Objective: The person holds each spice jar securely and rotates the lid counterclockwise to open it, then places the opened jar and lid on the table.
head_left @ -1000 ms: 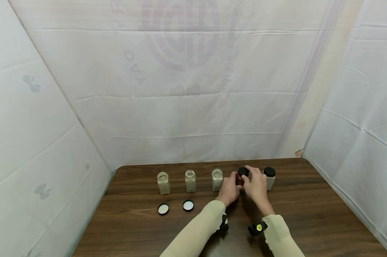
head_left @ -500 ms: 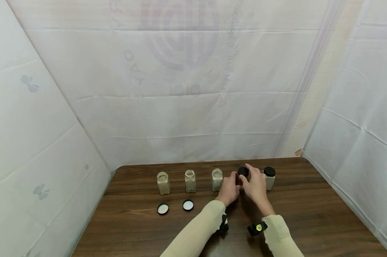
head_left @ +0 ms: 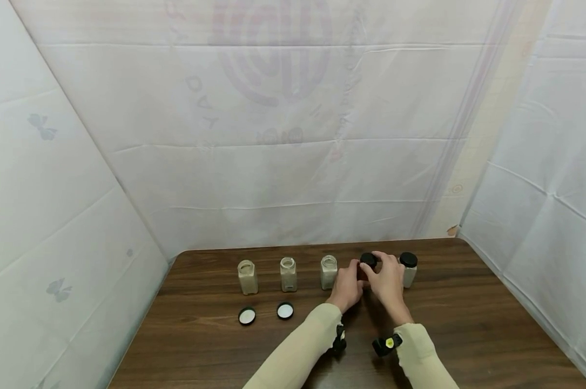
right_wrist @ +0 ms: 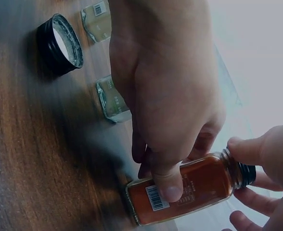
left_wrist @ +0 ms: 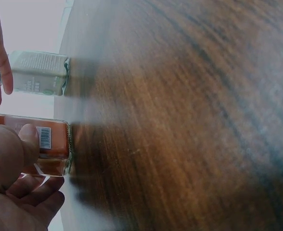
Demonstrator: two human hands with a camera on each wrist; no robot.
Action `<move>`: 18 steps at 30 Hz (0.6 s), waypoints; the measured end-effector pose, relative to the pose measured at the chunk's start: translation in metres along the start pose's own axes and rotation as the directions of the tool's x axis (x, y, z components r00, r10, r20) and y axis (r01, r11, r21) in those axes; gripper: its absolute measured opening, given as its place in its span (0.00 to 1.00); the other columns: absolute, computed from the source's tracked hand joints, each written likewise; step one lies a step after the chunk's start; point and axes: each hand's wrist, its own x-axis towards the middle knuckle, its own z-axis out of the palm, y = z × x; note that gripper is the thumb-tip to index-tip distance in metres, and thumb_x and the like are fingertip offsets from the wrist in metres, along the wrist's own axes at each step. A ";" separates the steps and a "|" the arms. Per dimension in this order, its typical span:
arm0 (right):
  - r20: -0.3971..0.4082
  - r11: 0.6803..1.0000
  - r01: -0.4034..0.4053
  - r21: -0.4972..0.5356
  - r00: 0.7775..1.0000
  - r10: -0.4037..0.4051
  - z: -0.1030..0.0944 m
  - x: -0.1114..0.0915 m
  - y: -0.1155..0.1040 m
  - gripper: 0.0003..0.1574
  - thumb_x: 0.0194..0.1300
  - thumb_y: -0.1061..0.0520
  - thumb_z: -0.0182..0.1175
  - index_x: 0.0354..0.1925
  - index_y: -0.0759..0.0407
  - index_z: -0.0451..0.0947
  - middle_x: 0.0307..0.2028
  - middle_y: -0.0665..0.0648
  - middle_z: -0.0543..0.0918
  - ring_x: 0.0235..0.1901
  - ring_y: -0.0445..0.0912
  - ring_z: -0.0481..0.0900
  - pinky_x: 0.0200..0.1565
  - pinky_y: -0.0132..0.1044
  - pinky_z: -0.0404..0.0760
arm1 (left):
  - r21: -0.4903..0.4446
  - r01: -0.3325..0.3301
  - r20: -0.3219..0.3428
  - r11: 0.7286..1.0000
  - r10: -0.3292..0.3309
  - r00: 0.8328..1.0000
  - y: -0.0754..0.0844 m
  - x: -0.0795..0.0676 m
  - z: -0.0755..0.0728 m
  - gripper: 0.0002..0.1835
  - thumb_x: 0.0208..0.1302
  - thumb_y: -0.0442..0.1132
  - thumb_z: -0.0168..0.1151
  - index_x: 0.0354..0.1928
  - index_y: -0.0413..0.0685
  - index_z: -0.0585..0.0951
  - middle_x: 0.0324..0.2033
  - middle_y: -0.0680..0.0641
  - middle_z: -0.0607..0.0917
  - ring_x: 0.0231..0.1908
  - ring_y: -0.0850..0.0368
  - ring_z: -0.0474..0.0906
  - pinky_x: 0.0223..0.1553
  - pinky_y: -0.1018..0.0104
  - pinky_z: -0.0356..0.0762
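A glass jar of red-brown powder stands on the table, second from the right in a row of jars. My left hand grips its body, with the thumb across the front near a barcode label in the right wrist view. My right hand pinches the black screw lid at the jar's mouth. Threads of the glass neck show below the lid in the right wrist view. Just right of my right hand stands a jar of pale powder with a black lid.
To the left stand three lidless jars of pale powder: the left jar, the middle jar and the nearest jar. Two upturned lids, one left and one right, lie in front. White cloth hangs behind the wooden table.
My right hand has turned slightly at the lid, and its wrist has shifted a little left. My left hand keeps its grip on the jar. The other jars have not moved.
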 end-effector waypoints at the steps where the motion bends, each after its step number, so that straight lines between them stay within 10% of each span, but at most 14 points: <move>1: 0.000 1.000 0.002 -0.001 1.000 -0.002 0.000 0.000 0.000 0.30 0.69 0.55 0.69 0.63 0.68 0.76 0.59 0.73 0.76 0.55 0.67 0.68 0.56 0.61 0.66 | 0.002 -0.002 -0.003 1.000 0.002 1.000 0.000 0.000 0.000 0.23 0.70 0.33 0.64 0.65 0.42 0.73 0.43 0.39 0.88 0.43 0.48 0.86 0.44 0.60 0.84; 18: 0.095 1.000 -0.009 -0.001 0.995 0.009 -0.005 -0.001 -0.005 0.29 0.74 0.63 0.58 0.71 0.63 0.70 0.65 0.71 0.74 0.59 0.69 0.64 0.60 0.65 0.64 | -0.045 -0.002 -0.004 0.999 0.002 1.000 -0.002 0.001 0.000 0.20 0.70 0.39 0.67 0.60 0.45 0.75 0.35 0.46 0.86 0.36 0.54 0.84 0.36 0.66 0.80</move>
